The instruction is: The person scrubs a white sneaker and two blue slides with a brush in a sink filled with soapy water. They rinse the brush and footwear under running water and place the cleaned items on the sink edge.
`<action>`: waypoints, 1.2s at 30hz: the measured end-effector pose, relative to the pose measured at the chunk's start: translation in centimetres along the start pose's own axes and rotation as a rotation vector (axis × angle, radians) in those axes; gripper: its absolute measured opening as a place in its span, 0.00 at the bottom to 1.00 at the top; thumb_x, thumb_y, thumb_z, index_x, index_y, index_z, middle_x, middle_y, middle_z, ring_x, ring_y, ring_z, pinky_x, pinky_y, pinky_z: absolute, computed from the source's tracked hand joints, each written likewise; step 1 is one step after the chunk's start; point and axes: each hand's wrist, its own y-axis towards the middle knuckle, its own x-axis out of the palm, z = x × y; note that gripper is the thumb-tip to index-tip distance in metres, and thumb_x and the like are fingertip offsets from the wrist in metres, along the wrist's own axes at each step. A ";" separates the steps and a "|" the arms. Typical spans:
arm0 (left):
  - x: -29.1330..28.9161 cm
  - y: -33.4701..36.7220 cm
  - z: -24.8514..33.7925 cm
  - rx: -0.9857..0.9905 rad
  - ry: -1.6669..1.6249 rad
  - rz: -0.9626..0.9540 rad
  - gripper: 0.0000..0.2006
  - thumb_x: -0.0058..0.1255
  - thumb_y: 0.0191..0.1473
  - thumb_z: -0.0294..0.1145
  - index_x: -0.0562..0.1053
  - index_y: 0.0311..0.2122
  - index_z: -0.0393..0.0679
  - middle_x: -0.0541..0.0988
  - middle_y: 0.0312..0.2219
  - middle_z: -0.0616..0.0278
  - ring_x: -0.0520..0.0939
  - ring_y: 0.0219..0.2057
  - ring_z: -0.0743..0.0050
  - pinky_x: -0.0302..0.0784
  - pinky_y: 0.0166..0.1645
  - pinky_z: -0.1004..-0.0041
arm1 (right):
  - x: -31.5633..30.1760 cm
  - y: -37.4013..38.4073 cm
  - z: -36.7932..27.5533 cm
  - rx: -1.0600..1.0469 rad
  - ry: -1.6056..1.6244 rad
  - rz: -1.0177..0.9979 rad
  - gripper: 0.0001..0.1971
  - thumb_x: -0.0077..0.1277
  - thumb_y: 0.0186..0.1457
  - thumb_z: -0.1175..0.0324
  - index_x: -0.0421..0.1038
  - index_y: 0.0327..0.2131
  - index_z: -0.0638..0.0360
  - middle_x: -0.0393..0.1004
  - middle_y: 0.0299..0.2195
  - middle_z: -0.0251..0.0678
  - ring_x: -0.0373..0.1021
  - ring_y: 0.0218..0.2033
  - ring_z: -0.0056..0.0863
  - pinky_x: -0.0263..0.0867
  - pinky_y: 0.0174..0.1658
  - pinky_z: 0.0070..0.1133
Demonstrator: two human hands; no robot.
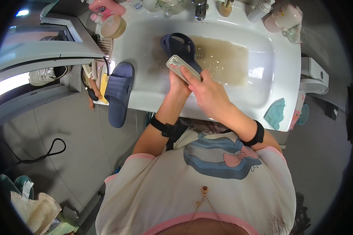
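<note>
Over the washbasin [145,92], a dark blue slipper [178,44] is tilted with its strap end pointing away from me. My left hand [177,83] grips its near end from below, and most of those fingers are hidden. In my right hand [211,93] is a pale, oblong scrubbing brush [177,62], pressed close above the slipper, its underside out of sight. Murky brown water [223,58] lies in the basin under both. The matching blue slipper [120,94] rests on the basin's left rim, overhanging the front edge.
A faucet [200,9] stands at the back, with a pink bottle [106,8], a soap bottle [225,8] and a white pump bottle [259,11] along the rim. A teal cloth [275,113] lies at the front right corner. Combs and brushes crowd the left edge beside an open cabinet.
</note>
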 end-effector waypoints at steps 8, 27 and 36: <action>0.5 -0.4 1.1 -0.101 -0.116 -0.036 0.25 0.28 0.55 0.50 0.63 0.50 0.43 0.66 0.47 0.49 0.64 0.51 0.49 0.64 0.51 0.46 | 0.4 -2.2 6.1 0.010 -0.187 -0.011 0.31 0.46 0.50 0.75 0.54 0.58 0.37 0.59 0.30 0.44 0.66 0.21 0.43 0.66 0.26 0.33; -6.9 0.6 3.7 -0.118 -0.003 -0.025 0.16 0.38 0.48 0.21 0.63 0.45 0.33 0.70 0.45 0.50 0.71 0.48 0.56 0.67 0.53 0.57 | 2.7 3.3 15.5 0.293 -0.244 0.050 0.24 0.40 0.55 0.65 0.56 0.57 0.43 0.68 0.32 0.55 0.68 0.30 0.51 0.65 0.35 0.37; -9.4 4.9 2.0 0.184 0.416 0.344 0.15 0.42 0.56 0.35 0.64 0.46 0.39 0.73 0.41 0.55 0.76 0.41 0.61 0.72 0.48 0.60 | 9.3 4.7 16.5 0.402 0.244 -0.054 0.25 0.44 0.54 0.66 0.55 0.57 0.47 0.72 0.36 0.50 0.69 0.37 0.44 0.63 0.43 0.27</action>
